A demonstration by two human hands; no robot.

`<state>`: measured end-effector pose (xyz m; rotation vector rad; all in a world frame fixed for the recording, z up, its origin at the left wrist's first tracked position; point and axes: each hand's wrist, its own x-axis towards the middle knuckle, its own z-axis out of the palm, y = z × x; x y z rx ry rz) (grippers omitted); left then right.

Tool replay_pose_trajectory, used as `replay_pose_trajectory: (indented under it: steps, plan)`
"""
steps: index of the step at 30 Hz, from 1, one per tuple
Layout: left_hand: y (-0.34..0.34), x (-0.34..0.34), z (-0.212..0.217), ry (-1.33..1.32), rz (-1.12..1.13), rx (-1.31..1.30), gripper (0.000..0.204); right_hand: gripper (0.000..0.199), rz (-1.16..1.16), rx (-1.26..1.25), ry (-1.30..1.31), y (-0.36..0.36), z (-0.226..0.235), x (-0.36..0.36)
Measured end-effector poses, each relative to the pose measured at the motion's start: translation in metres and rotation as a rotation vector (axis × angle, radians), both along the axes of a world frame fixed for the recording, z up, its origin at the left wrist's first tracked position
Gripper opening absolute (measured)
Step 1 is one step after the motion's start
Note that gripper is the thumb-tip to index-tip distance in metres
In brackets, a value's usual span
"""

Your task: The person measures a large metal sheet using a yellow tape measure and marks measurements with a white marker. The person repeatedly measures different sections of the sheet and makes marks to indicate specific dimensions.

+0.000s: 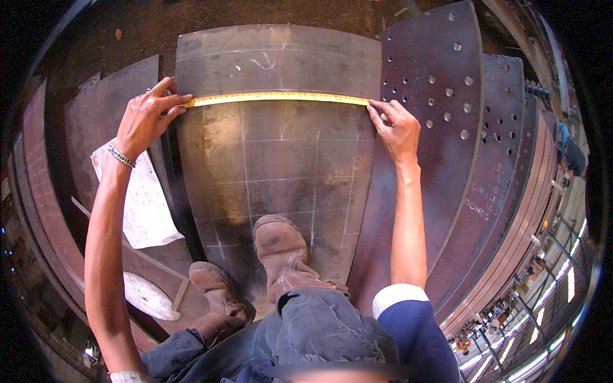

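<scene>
A yellow tape measure blade (281, 97) is stretched straight across a grey steel plate (287, 159) marked with chalk lines and small arrows. At the plate's left edge, my left hand (145, 115) pinches one end of the blade between thumb and fingers. My right hand (397, 131) pinches the other end at the plate's right edge. The blade lies on or just above the plate; I cannot tell which. No tape case shows at either end. My boots (278, 246) are at the near part of the plate, the right one on it.
To the right overlap dark steel plates (440, 76) with several punched holes and chalk writing. A white marked paper sheet (150, 204) lies on the left plate, near a flat angled bar (156, 265) and a whitish oval object (150, 295). People (571, 150) are far off at right.
</scene>
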<state>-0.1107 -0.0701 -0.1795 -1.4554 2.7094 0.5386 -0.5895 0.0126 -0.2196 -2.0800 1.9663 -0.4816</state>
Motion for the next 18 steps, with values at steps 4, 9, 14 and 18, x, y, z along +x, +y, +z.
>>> replay_pose_trajectory:
  steps: [4,9,14,18]
  plan:
    - [0.002,-0.001,0.002,0.016,-0.006,0.009,0.029,0.015,0.026,-0.029,-0.039,0.001,-0.001,0.001]
    - [-0.004,-0.008,-0.004,0.029,-0.022,0.012,0.028,0.014,0.028,-0.05,0.011,-0.009,-0.002,0.007]
    - [-0.001,-0.017,-0.004,-0.001,-0.007,0.016,0.025,0.013,0.038,-0.052,0.012,-0.009,-0.002,0.008]
    - [-0.002,-0.017,-0.003,-0.01,-0.021,0.002,0.023,0.013,0.06,-0.06,0.014,-0.013,-0.002,0.015]
